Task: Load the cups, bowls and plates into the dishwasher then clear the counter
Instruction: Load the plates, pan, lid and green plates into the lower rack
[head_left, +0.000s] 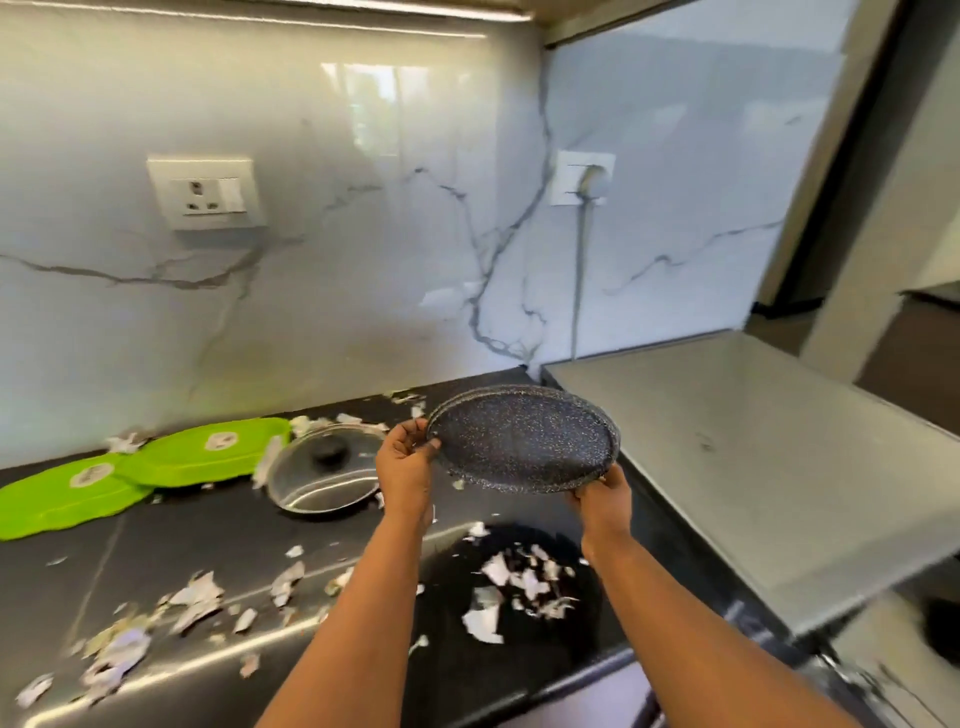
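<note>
Item: round dark speckled enamel plate (524, 439), held tilted above the black worktop (156, 540), right of the glass pot lid (324, 470); left hand (408, 465) and right hand (602, 496) fingers pinch opposite rims; likely stiff, light, chippable, rim-hold suits

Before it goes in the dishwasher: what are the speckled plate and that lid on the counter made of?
Speckled plate: likely enamelled metal or melamine; thin rim, glossy dark speckle, can't tell which. Lid: clear glass pane, shiny steel rim, black, probably plastic, knob.
</note>
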